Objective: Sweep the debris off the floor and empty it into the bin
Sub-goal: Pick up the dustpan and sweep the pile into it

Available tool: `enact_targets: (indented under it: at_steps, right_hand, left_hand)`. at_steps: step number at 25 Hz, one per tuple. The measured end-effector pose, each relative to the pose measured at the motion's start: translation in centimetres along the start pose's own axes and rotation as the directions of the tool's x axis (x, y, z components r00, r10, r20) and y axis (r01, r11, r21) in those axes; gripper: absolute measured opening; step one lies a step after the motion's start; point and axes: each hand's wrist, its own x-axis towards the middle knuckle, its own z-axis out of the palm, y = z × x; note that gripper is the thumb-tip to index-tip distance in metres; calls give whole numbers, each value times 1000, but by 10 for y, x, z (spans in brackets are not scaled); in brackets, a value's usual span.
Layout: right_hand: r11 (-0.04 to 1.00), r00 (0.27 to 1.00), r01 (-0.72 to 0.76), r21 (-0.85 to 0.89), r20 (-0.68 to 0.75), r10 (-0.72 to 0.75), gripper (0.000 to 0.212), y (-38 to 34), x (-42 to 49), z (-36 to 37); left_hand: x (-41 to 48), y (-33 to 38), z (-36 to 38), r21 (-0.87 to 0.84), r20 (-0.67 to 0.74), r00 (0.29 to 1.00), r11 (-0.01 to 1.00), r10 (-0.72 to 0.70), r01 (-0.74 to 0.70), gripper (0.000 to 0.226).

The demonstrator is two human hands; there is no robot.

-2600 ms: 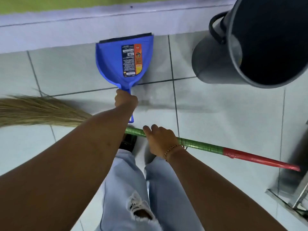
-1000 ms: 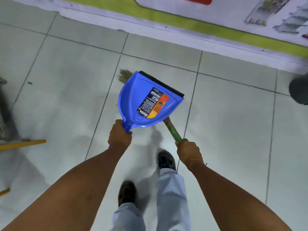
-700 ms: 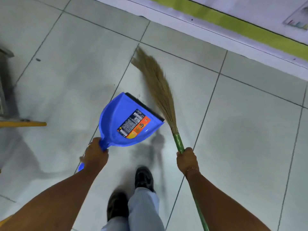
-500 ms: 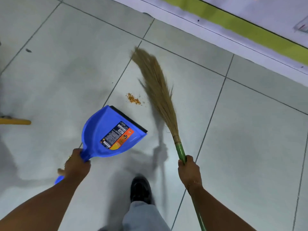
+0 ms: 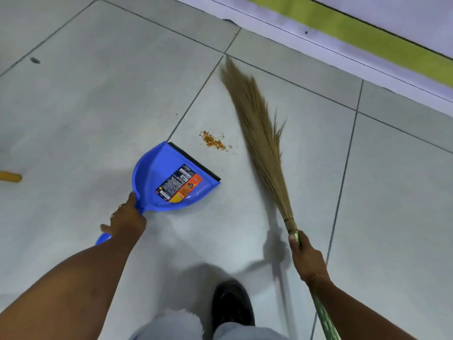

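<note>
A small heap of orange debris [image 5: 212, 141] lies on the pale floor tiles. Just below and left of it is a blue dustpan [image 5: 171, 177] with a black lip and a printed label, its lip turned toward the debris. My left hand [image 5: 126, 220] grips the dustpan's handle. To the right of the debris stretches a straw broom [image 5: 259, 133], bristles pointing up and left. My right hand [image 5: 306, 258] holds its green handle just below the bristles. The bin is out of view.
A white skirting with a green stripe [image 5: 367, 40] runs along the top right. An orange rod end [image 5: 11, 177] pokes in at the left edge. A dark speck [image 5: 35, 60] marks the floor at top left. My black shoe [image 5: 232, 305] stands at the bottom centre.
I turned away from the bin and walked to the debris. The dustpan swung down and left to just beside the heap, and the broom came to the debris's right.
</note>
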Motion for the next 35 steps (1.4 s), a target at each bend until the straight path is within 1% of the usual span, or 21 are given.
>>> enact_targets:
  at_steps: [5, 8, 11, 13, 15, 17, 20, 23, 28, 32, 35]
  right_hand:
    - [999, 998, 47, 21, 34, -47, 46, -21, -16, 45]
    - [997, 997, 70, 35, 19, -71, 45, -32, -24, 58]
    - [995, 994, 84, 62, -70, -80, 40, -34, -31, 58]
    - [991, 982, 105, 81, -164, -91, 35, -31, -32, 55]
    - [993, 965, 104, 61, -249, -86, 30, -24, -29, 51]
    - [995, 958, 82, 48, -278, -66, 27, -12, -25, 45]
    - [999, 980, 44, 31, -197, -37, 43, 2, -23, 43]
    - [998, 993, 52, 31, -106, -48, 42, -2, -15, 45]
    - [978, 979, 191, -79, -51, -196, 38, -17, 2, 39]
    - [968, 969, 248, -50, 11, -247, 41, -18, -5, 39]
    - [953, 953, 303, -26, 40, -302, 43, 1, -27, 49]
  left_hand:
    - [12, -6, 4, 133, -7, 994, 985, 108, -106, 70]
    - [12, -12, 5, 146, 19, 983, 973, 180, -181, 70]
    - [7, -16, 6, 102, 29, 978, 973, 206, -208, 69]
    - [3, -16, 6, 84, 11, 968, 964, 252, -252, 69]
    - [1, -16, 8, 92, -7, 950, 946, 312, -310, 67]
    - [0, -17, 10, 112, -2, 947, 941, 322, -320, 65]
    - [4, -17, 12, 165, -4, 959, 946, 284, -280, 64]
    - [13, -12, 9, 197, -16, 960, 942, 279, -271, 62]
    - [29, 3, 2, 227, -40, 955, 933, 295, -279, 60]
    - [30, 9, 0, 235, -43, 957, 934, 287, -269, 59]
    - [28, 10, 3, 248, -49, 960, 934, 277, -257, 57]
